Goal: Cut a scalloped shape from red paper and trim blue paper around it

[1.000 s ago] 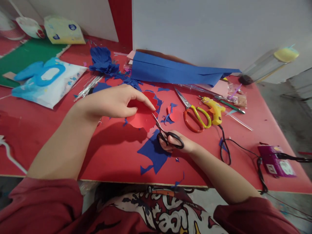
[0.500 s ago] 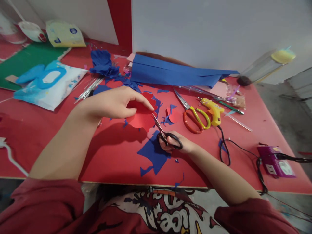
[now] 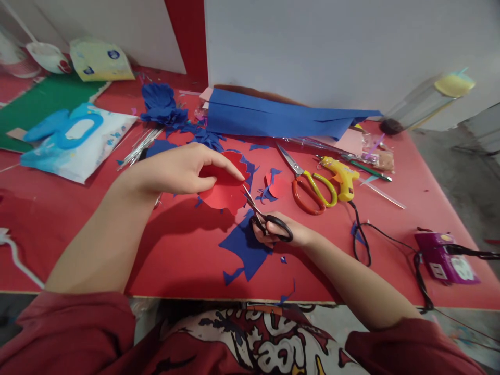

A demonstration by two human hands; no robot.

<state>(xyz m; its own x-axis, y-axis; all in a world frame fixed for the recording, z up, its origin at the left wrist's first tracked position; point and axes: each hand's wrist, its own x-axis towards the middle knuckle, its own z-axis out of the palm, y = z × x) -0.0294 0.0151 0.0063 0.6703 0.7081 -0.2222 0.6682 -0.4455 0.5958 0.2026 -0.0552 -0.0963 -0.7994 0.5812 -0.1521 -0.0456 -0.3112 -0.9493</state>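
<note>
My left hand (image 3: 187, 169) grips a round piece of red paper (image 3: 222, 194) with a scalloped edge, held a little above the red table. Its index finger lies along the top of the sheet and the thumb is at the near side; the other fingers are hidden beneath. In my right hand (image 3: 269, 232) are small black-handled scissors (image 3: 279, 227), their tips at the right edge of the red paper. The blades look slightly apart. Below them lies a dark blue paper scrap (image 3: 247, 247), and a small red scrap (image 3: 275, 185) rests to the right.
Large scissors (image 3: 308, 182) and a yellow glue gun (image 3: 339, 177) with a black cord lie at right, near a purple box (image 3: 445, 255). Behind are folded blue paper (image 3: 273, 117) and a blue paper flower (image 3: 160, 107). A wipes pack (image 3: 80, 140) sits at left.
The view has shifted slightly. The red paper is tilted a little differently in my left hand, and the scissors remain at its right edge.
</note>
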